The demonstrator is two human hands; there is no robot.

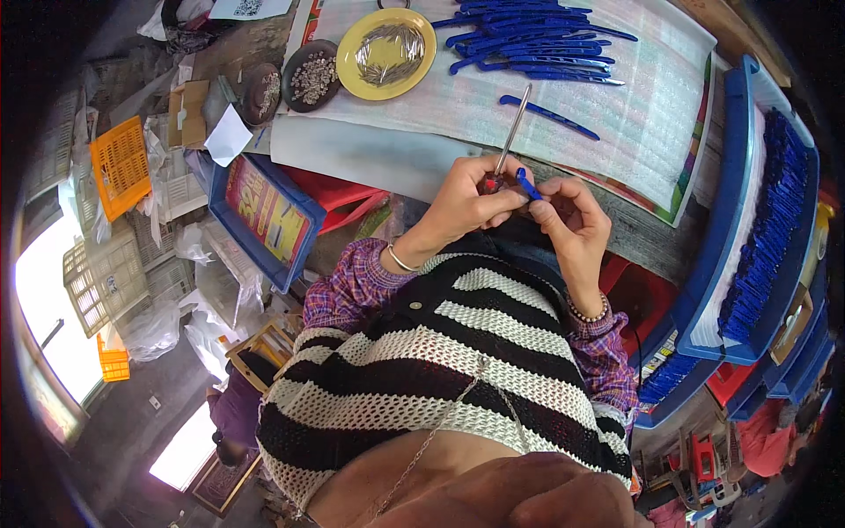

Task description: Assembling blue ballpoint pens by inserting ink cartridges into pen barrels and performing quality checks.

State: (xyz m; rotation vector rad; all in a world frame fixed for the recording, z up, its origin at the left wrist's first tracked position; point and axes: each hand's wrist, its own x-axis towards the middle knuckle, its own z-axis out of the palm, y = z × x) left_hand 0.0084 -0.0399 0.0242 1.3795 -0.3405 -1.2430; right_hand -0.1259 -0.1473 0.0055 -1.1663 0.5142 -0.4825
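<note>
My left hand [471, 198] is closed around a screwdriver [516, 128], whose metal shaft points up and away over the table. A small blue curved plastic piece [528, 185] stands between my two hands. Fingers of my right hand [576, 224] pinch its lower end, and my left fingertips are close against it; whether they touch it I cannot tell. Just beyond, a single slim blue piece [550, 117] lies on the white foam sheet [651, 114]. Farther back is a pile of similar blue pieces [537, 44], some with shiny silver edges.
A yellow plate [346, 66] of thin metal pins stands beside a dark bowl [290, 85] of small metal parts and another dark bowl [253, 101]. A blue crate [735, 202] of many blue pieces stands at right. At left are a blue bin [297, 255] and an orange crate [121, 167].
</note>
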